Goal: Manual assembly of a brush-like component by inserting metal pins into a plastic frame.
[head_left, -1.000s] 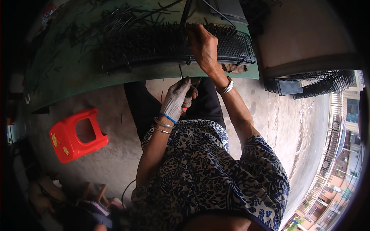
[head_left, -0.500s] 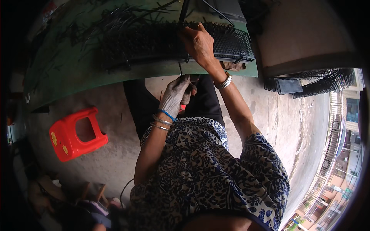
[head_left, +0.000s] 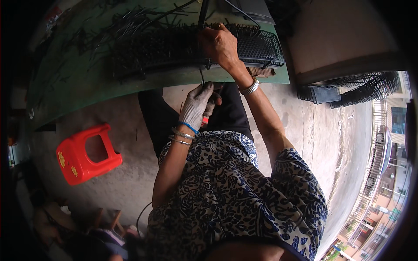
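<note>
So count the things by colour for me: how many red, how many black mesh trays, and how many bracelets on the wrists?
Red plastic stool: 1
Black perforated tray on the green table, under the right hand: 1
Bracelets on the left hand's wrist: blue band, two metal bangles: 3
Metal watch band on the right wrist: 1
Total: 6
</note>
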`<state>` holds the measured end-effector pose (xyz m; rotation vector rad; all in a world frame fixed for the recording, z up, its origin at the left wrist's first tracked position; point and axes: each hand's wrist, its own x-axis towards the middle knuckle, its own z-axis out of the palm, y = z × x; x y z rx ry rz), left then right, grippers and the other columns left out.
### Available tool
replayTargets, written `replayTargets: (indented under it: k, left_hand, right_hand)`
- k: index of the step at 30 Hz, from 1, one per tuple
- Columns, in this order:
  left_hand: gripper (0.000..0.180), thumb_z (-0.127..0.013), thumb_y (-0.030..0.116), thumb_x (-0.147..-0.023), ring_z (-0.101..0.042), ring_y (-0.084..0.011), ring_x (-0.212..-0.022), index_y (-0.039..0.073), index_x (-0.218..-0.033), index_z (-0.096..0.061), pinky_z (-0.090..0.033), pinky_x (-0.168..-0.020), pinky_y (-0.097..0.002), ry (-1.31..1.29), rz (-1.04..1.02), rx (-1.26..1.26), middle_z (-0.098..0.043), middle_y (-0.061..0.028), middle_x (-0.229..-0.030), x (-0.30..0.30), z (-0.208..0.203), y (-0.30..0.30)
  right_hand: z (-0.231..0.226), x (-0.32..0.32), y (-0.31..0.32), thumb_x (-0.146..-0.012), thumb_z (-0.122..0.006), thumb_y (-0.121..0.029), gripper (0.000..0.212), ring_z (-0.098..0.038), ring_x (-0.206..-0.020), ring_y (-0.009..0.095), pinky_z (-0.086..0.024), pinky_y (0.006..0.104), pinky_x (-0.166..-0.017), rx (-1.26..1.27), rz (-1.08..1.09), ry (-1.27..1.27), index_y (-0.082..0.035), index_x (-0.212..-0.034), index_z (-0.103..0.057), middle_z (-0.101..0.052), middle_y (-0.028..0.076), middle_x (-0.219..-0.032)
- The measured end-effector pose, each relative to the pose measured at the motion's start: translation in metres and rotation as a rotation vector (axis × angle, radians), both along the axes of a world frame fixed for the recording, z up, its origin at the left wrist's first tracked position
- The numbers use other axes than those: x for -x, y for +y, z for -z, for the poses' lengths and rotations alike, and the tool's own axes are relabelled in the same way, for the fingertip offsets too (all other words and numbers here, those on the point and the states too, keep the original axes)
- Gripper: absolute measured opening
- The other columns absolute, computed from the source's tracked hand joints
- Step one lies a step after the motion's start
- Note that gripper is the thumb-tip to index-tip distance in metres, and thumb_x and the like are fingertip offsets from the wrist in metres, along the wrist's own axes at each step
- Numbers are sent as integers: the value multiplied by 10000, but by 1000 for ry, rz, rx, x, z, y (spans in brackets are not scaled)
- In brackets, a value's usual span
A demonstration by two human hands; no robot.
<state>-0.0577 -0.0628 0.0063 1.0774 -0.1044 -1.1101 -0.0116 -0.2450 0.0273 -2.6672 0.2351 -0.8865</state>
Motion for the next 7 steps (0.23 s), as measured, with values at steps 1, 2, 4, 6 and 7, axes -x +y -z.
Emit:
replayTargets:
  k: [1,2,4,6,7]
  left_hand:
    - [254,-547,331,-975,-330,-18,-383,93,-1003,-631,-230,-360,-179,-12,2,13,-614,-44,-658,0,-1,0]
    - [254,-547,331,-975,-330,-18,-383,93,-1003,-631,-230,-360,-179,-10,2,13,-614,-44,-658,1,0,0]
    - [255,-547,333,-975,-330,-20,-383,94,-1003,-632,-224,-360,-183,-10,-40,-40,-618,-44,-661,2,1,-1]
    - [257,-548,335,-974,-335,-20,-385,94,-1004,-631,-227,-361,-182,-10,-43,-40,-621,-45,-663,2,2,-1]
    - [259,-549,337,-973,-341,-19,-388,94,-1005,-631,-229,-362,-182,-10,-46,-40,-624,-45,-666,2,2,-1]
  right_hand:
    - [1,-2,0,-823,-638,-204,131,-614,-820,272,-525,377,-659,0,0,0,-170,-933,-703,-640,75,-791]
    - [2,-5,2,-825,-642,-222,132,-617,-816,277,-524,381,-657,22,7,-2,-170,-931,-703,-640,87,-790]
    - [4,-7,5,-827,-646,-241,136,-619,-812,282,-524,386,-655,43,15,-3,-170,-929,-703,-641,99,-788]
    - [4,-9,8,-830,-659,-291,181,-628,-838,289,-529,387,-660,47,42,113,-180,-964,-711,-656,133,-830]
    - [3,-10,9,-830,-659,-291,181,-628,-838,289,-529,387,-660,47,41,114,-180,-964,-711,-656,133,-830]
